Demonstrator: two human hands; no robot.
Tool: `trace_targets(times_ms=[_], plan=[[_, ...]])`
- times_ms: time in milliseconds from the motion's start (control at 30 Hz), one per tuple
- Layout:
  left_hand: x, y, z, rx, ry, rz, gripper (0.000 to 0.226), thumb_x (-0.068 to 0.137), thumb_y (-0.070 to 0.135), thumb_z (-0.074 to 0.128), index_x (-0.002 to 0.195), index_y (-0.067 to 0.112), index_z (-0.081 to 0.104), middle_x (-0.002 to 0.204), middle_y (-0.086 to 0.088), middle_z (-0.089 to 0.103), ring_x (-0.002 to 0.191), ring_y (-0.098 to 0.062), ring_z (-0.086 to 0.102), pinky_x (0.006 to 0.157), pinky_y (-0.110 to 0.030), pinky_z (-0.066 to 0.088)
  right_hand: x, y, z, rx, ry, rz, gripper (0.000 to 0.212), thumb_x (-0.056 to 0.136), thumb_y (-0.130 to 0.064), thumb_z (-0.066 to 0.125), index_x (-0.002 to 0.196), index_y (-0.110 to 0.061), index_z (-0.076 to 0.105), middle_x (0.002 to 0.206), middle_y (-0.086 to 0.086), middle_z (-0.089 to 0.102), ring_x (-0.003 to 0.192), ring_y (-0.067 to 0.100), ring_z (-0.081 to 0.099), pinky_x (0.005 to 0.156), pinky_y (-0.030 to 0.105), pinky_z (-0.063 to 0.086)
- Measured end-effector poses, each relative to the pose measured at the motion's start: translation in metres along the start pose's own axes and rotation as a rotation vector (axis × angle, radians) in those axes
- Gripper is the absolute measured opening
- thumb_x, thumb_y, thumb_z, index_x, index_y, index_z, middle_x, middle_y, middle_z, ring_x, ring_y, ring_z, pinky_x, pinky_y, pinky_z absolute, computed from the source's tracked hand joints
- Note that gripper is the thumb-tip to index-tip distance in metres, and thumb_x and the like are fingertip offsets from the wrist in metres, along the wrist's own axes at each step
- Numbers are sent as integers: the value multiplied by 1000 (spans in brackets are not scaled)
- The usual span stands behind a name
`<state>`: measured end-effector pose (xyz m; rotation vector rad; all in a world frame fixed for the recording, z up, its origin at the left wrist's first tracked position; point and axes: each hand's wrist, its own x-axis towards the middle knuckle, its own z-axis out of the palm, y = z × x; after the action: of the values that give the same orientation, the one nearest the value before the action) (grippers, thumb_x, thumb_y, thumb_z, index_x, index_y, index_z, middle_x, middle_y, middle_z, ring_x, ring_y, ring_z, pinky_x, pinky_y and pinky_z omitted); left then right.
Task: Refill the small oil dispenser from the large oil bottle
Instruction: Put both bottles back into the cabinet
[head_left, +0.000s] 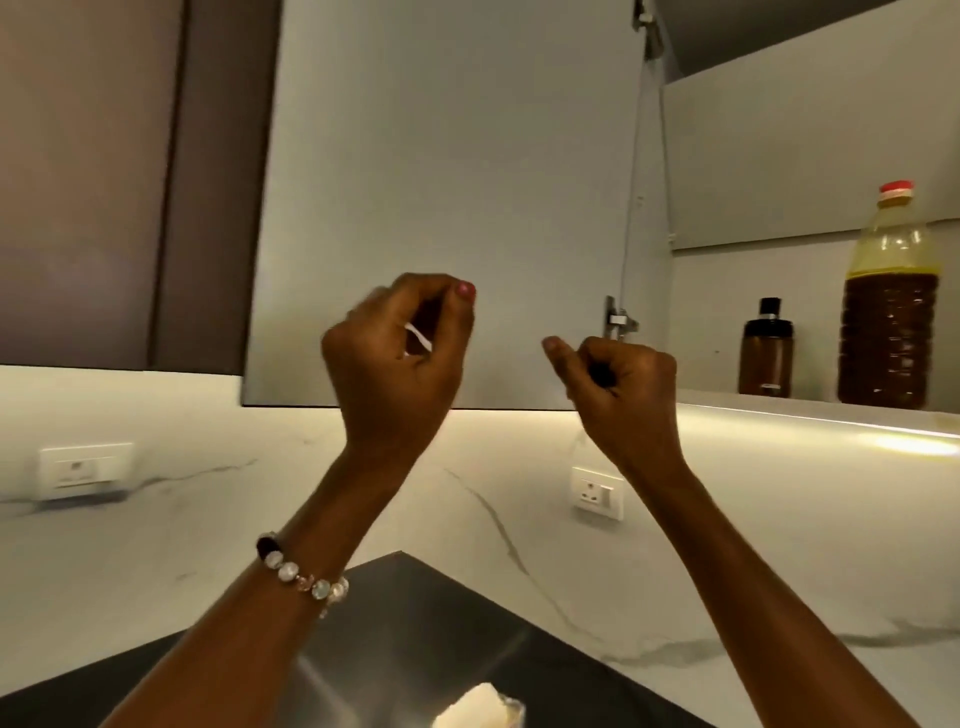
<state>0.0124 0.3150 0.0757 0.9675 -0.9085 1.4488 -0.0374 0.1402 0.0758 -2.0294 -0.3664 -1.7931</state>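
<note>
No readable text anywhere in the head view.

The large oil bottle (889, 301) at the right edge of the frame shows no label, and the small white mark low on the small oil dispenser (767, 347) beside it is too blurred to read; the wall sockets (598, 492) carry no legible marking.

Bare forearms, no sleeves, beaded bracelet (303, 570) of pale and dark stones on left wrist, pink-painted thumbnail (466, 290)
</note>
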Motion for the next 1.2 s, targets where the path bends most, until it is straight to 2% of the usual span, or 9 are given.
trace_targets(times_ms=[100,167,233,333,433,533,933,1067,1200], plan=[[30,-25,-46,328,141,117,13,91,16,62,93,7,71,90,-7,71,88,-19,59,84,-12,36,-7,-37,41,-62,-115,-109,35,86,-44,62,66,-15,61,56,-7,54,50,10,50,51,36,47],[42,-43,-69,436,181,-20,21,89,19,63,106,7,68,105,-11,67,100,-28,58,90,-3,23,-13,-55,67,-160,-204,-209,26,85,-42,64,86,-16,65,72,-5,59,64,11,53,56,35,49],[47,-59,-88,342,102,-255,33,90,24,64,119,8,62,116,-13,62,107,-27,56,89,-8,32,-21,-72,92,-251,-255,-281,32,84,-37,68,106,-15,63,92,1,60,82,16,57,63,34,51],[45,-74,-99,42,-133,-650,32,94,31,58,113,6,65,99,-6,67,91,-18,63,72,-16,47,-29,-92,122,-366,-286,-293,59,75,-36,79,124,-12,56,111,11,58,97,28,58,72,40,54],[41,-75,-104,-21,-208,-721,30,98,31,51,92,5,64,72,-3,58,67,-13,54,61,-20,46,-35,-110,140,-426,-240,-253,73,69,-42,82,127,-10,54,116,17,58,97,32,60,71,41,57],[43,-68,-106,-90,-179,-762,18,98,22,52,92,11,65,73,2,60,69,-10,55,67,-24,48,-40,-119,139,-464,-175,-246,79,70,-51,78,132,-13,48,118,15,56,98,30,59,71,40,57],[12,29,-58,-766,-403,-571,18,94,16,57,104,30,64,88,24,71,90,-4,69,69,-17,55,-57,-147,-2,-382,29,-250,68,77,-50,63,131,-21,35,120,-2,49,102,17,55,81,40,56],[-15,56,-9,-852,-498,-463,30,93,16,60,123,19,62,114,3,66,103,-13,65,83,-22,56,-62,-142,-64,-621,57,-311,56,87,-47,56,128,-13,39,108,10,60,89,9,51,73,20,46],[-47,82,41,-819,-488,-378,35,89,16,66,124,19,62,119,3,60,111,2,55,87,-11,49,-69,-126,-126,-773,74,-324,52,93,-44,50,128,-7,39,113,8,56,89,18,55,72,22,48]])
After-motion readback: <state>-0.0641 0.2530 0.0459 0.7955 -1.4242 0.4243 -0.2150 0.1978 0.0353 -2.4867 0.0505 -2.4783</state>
